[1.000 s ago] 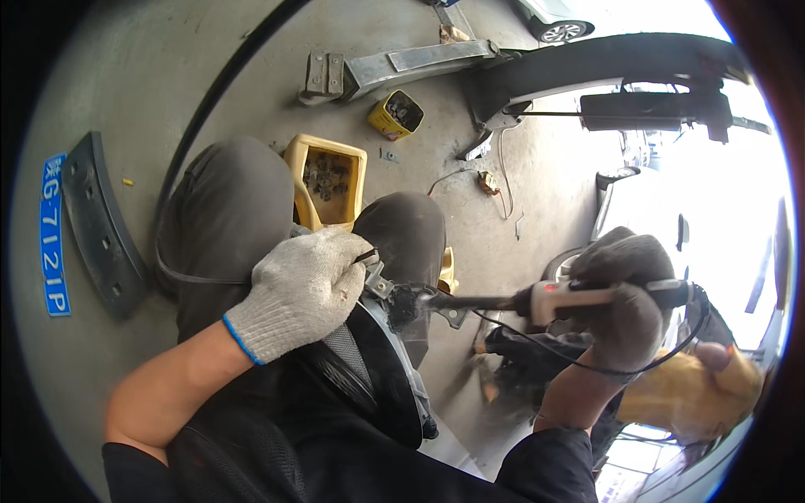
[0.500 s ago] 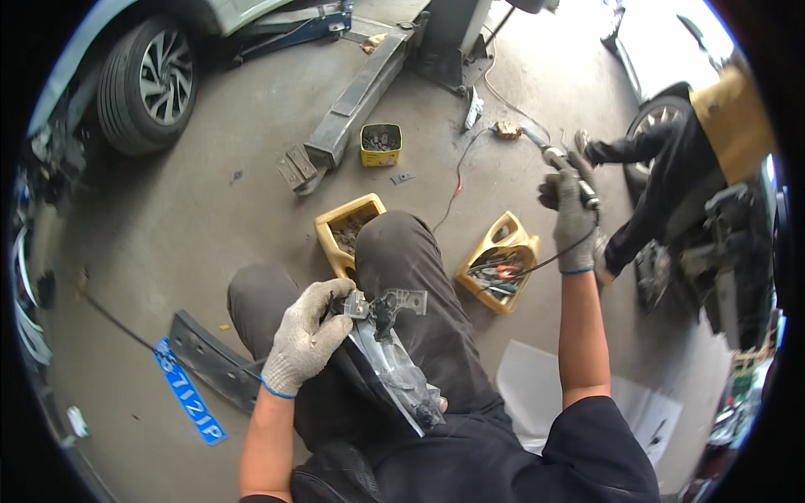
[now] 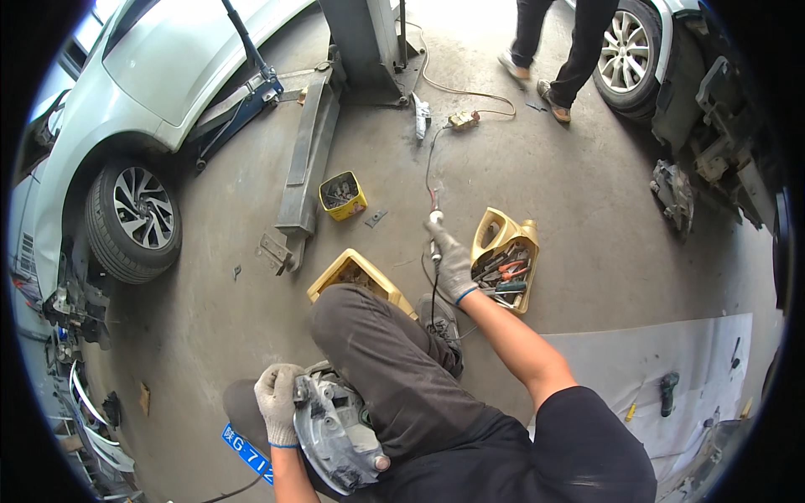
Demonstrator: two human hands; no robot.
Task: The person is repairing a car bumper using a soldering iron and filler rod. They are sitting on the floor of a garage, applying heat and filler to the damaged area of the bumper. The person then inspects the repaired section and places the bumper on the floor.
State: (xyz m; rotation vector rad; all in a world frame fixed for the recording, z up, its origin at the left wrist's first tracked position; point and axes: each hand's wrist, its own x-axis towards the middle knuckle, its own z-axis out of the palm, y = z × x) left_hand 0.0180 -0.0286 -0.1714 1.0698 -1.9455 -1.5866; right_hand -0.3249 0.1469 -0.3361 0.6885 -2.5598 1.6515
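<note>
My left hand (image 3: 277, 401), in a pale knit glove, grips the edge of a grey and clear plastic lamp housing (image 3: 340, 436). The housing rests against my lap, its bracketed end by my fingers. Stretched forward, my gloved right hand (image 3: 454, 258) is closed around a slim corded tool with a pale collar (image 3: 436, 219), which looks like a soldering iron. Its dark cord hangs below the hand. Just right of that hand stands a cut-open yellow jug (image 3: 484, 243) holding pliers and other hand tools. Another cut yellow jug (image 3: 323, 287) sits beyond my knee, partly hidden by it.
A yellow tub (image 3: 356, 207) of small metal parts stands near a steel lift arm (image 3: 303, 168). A power strip (image 3: 463, 120) with cables lies ahead. Cars flank both sides; another person's legs (image 3: 579, 50) are at the far right. A white sheet (image 3: 604, 360) bears tools.
My right hand has come down and left with the corded tool, beside the tool jug. The lamp housing has turned and shifted left with my left hand. The other person has moved farther away.
</note>
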